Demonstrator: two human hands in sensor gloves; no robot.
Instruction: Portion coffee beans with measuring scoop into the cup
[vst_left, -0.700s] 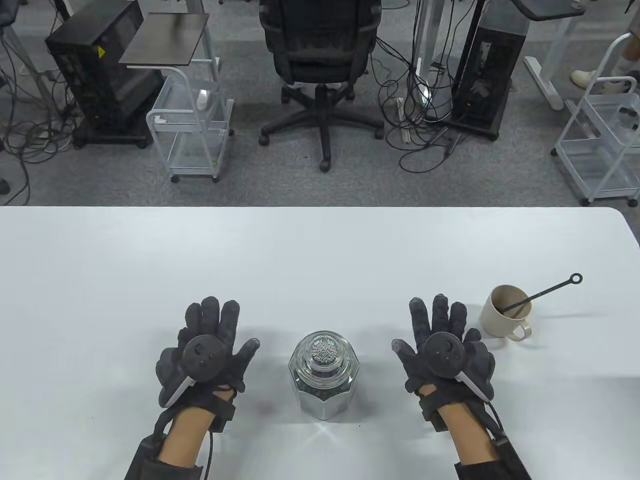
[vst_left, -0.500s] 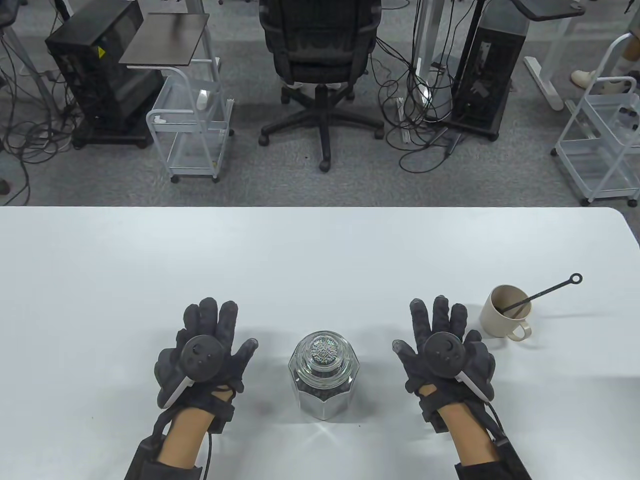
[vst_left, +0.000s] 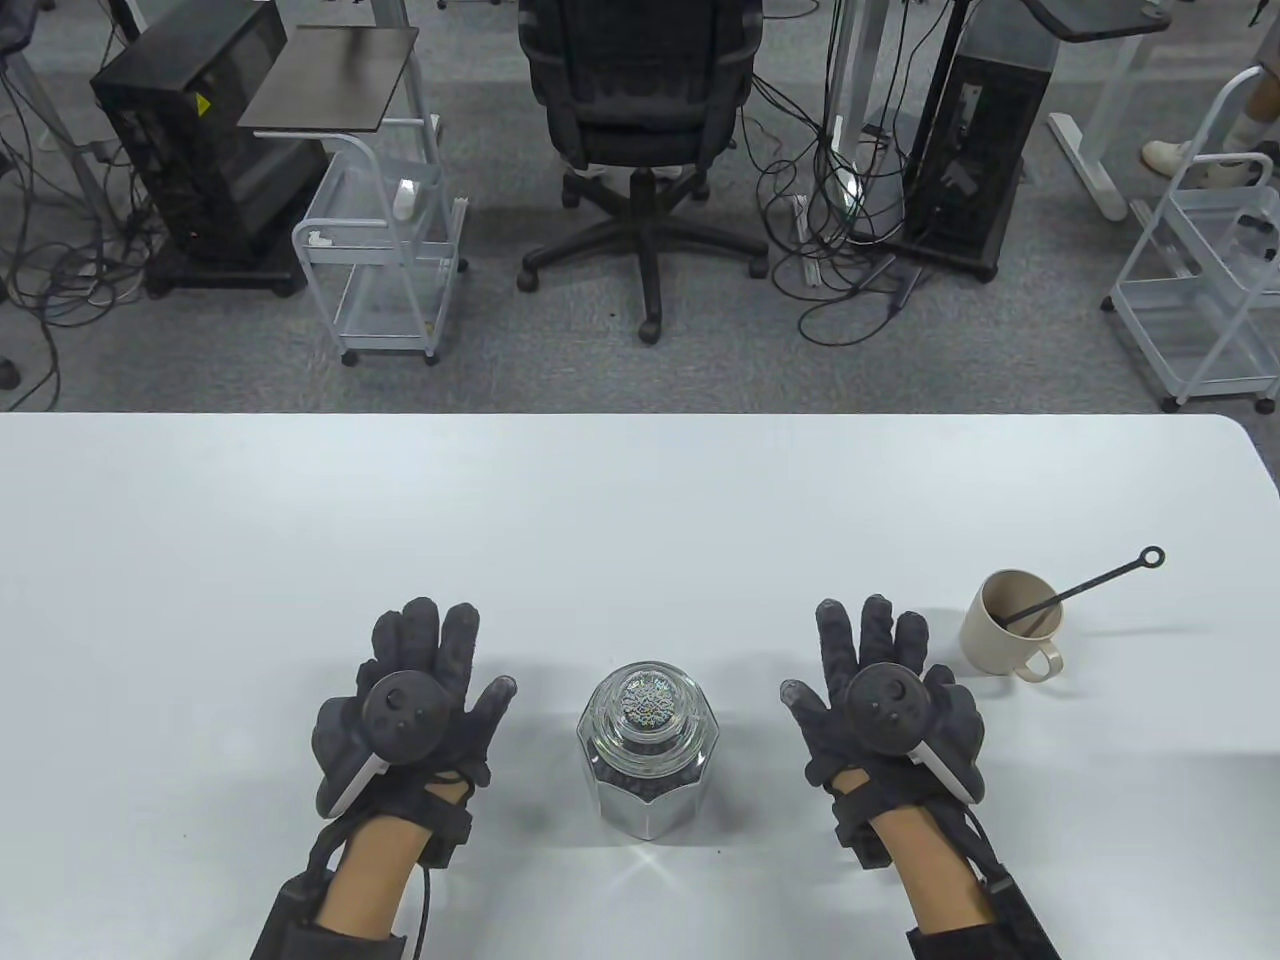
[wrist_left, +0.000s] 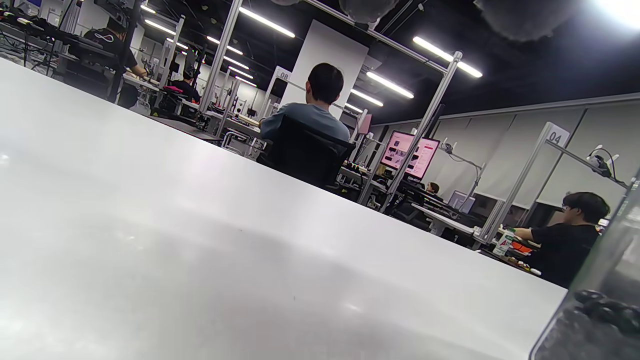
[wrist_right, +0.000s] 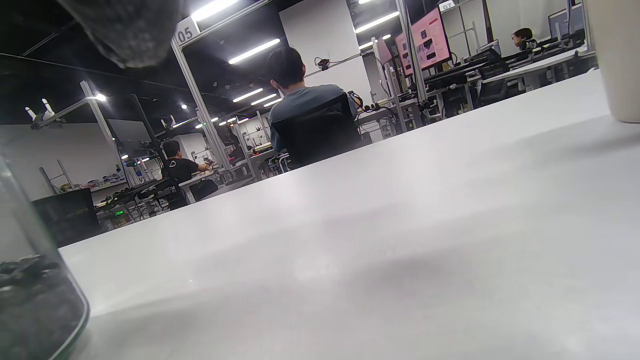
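Observation:
A lidded glass jar (vst_left: 648, 745) of dark coffee beans stands near the table's front edge, between my hands. Its wall also shows at the right edge of the left wrist view, jar (wrist_left: 595, 310), and at the left edge of the right wrist view, jar (wrist_right: 35, 290). A beige cup (vst_left: 1012, 625) stands to the right, cup (wrist_right: 616, 55), with a long black scoop (vst_left: 1090, 583) leaning inside it. My left hand (vst_left: 425, 660) lies flat, fingers spread, left of the jar. My right hand (vst_left: 870, 650) lies flat between jar and cup, holding nothing.
The white table (vst_left: 600, 520) stretches behind the jar, its far edge facing an office chair (vst_left: 640, 120), wire carts and cables on the floor. People sit at desks in the background of both wrist views.
My right hand has shifted very slightly to the left. The jar, cup, scoop and left hand stay where they were.

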